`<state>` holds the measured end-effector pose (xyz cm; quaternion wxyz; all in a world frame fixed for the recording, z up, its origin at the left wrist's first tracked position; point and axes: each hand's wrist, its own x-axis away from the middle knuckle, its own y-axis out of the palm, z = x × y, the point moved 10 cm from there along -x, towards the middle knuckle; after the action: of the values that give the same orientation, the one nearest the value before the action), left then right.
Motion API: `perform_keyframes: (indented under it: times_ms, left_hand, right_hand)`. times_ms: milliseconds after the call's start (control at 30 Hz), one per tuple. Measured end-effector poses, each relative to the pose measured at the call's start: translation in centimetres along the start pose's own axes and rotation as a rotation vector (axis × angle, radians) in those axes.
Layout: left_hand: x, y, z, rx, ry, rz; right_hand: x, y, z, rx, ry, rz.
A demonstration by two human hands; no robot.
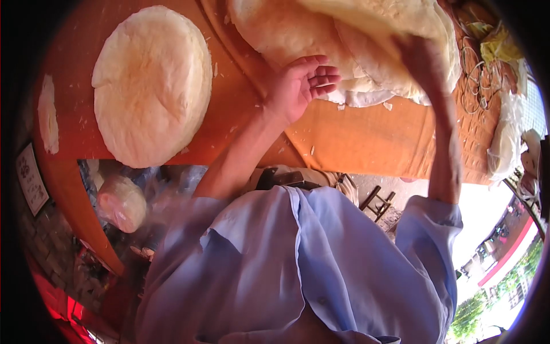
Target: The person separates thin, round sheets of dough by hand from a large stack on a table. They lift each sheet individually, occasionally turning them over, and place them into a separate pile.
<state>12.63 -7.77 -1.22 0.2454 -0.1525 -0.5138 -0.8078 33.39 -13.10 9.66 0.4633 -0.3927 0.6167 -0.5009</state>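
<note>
Large round flatbreads (298,34) lie overlapping in a pile on the orange-covered table at the top of the view. My left hand (301,86) is held at the near edge of this pile, palm turned up and fingers a little bent, with nothing in it. My right hand (421,57) is smeared by motion over the right part of the pile. A blurred flatbread (366,17) runs up to its fingers, which seem to grip the edge. Another stack of round flatbreads (152,86) sits apart on the left.
The orange table cover (361,140) carries scattered crumbs and a torn strip of bread (48,114) at far left. Cord (475,80) and a white plastic bag (507,137) lie at the right end. Below the table's left part is a plastic-wrapped bundle (121,203); a framed sign (32,179) stands beyond.
</note>
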Motion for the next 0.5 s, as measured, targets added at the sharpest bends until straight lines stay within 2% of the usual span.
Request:
perform_keyframes:
  times_ms: [67, 100, 233, 300, 333, 367, 400, 433, 500]
  left_hand:
    - [0.9, -1.1, 0.0, -0.091, 0.012, 0.033]
    - [1.6, -2.2, 0.2, -0.144, 0.018, 0.157]
    - [3.5, -5.6, 2.8, -0.259, 0.158, 0.306]
    - [2.9, -4.2, 3.0, -0.328, 0.132, 0.273]
    - [2.6, -3.3, 3.1, -0.360, 0.124, 0.260]
    - [2.2, -1.8, 2.4, -0.341, 0.081, 0.191]
    - [1.6, -0.8, 1.8, -0.298, 0.067, 0.160]
    - [0.8, 0.0, 1.3, -0.257, 0.051, 0.130]
    - [-0.8, 1.1, 0.6, -0.208, 0.036, 0.105]
  right_hand:
    - [-1.5, -5.7, 3.4, 0.535, 0.042, -0.022]
    - [-2.2, -8.6, 5.1, 0.793, 0.059, -0.042]
    - [-1.1, -17.2, 0.1, 0.915, 0.008, 0.041]
    - [-1.2, -16.9, -3.2, 0.585, 0.186, 0.045]
    - [-1.1, -14.5, -4.2, 0.221, 0.194, 0.090]
    - [-1.7, -9.8, -3.7, 0.264, 0.081, 0.000]
    - [-1.5, -5.6, -1.6, 0.147, 0.374, -0.163]
    - [-1.3, -2.2, -0.5, -0.024, 0.298, -0.160]
    - [-1.1, 2.2, 4.6, 0.001, 0.331, -0.241]
